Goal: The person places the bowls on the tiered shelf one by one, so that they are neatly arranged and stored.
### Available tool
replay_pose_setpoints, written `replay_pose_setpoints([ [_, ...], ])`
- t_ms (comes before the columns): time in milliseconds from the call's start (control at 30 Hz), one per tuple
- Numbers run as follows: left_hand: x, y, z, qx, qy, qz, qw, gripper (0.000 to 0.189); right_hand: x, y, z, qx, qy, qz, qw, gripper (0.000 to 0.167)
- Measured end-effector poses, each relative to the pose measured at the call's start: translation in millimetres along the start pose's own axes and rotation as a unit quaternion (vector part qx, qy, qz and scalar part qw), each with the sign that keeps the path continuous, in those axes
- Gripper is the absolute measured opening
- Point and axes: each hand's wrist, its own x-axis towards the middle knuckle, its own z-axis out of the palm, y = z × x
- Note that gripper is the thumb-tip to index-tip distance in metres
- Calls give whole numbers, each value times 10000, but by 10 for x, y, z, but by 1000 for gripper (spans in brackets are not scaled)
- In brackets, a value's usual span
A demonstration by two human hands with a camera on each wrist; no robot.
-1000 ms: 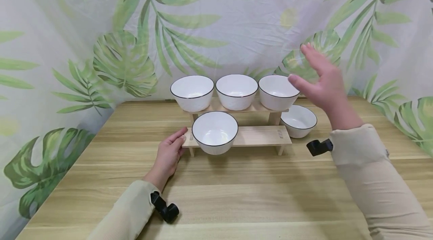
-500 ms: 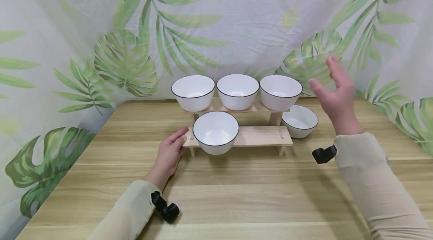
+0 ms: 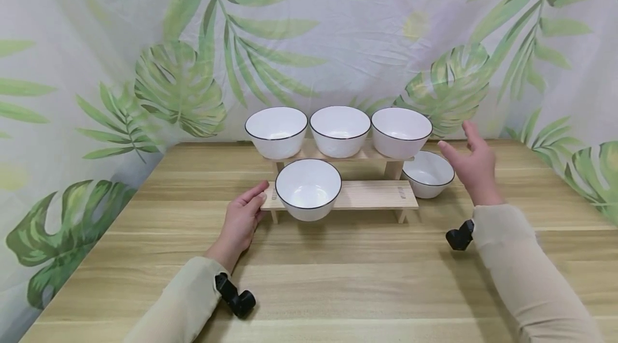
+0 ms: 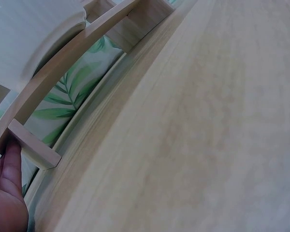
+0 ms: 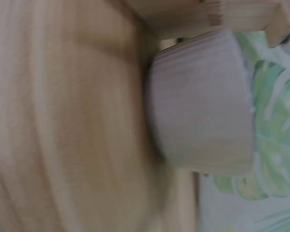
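Observation:
My left hand (image 3: 240,220) holds the left end of a two-tier wooden stand (image 3: 372,194); in the left wrist view its fingers (image 4: 11,166) reach in beside the stand's leg (image 4: 36,147). A white bowl with a dark rim (image 3: 309,187) sits on the left part of the lower tier. Three matching bowls line the upper tier: a left bowl (image 3: 276,133), a middle bowl (image 3: 340,132) and a right bowl (image 3: 402,133). To the right of my stand, my right hand (image 3: 475,168) hovers with thumb and fingers spread, beside another white bowl (image 3: 427,174) standing on the table.
The wood-grain table (image 3: 309,289) spreads in front of the stand and to both sides. Behind it hangs a pale cloth with green leaves (image 3: 270,31). A black wrist camera (image 3: 236,296) sits on the left sleeve, another camera (image 3: 460,235) on the right sleeve.
My right hand has moved away from the upper right bowl, first rightward, then down beside the bowl on the table. My left hand and the bowls stay where they were.

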Motion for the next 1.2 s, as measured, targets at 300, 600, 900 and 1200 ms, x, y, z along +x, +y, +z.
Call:
replay_pose_setpoints([
  [300, 2, -20, 7, 9, -12, 111, 9999, 41, 42, 267, 143, -444, -905, 12, 9949, 86],
  [600, -2, -12, 12, 45, -32, 102, 9999, 42, 69, 326, 239, -707, -1663, 212, 9833, 96],
  [900, 8, -18, 6, 86, 55, 25, 9999, 41, 88, 279, 298, -1475, -2149, 370, 9647, 110],
  [1200, 17, -14, 1, 54, 45, 3, 10000, 41, 103, 269, 311, -1942, -2025, -106, 9598, 104],
])
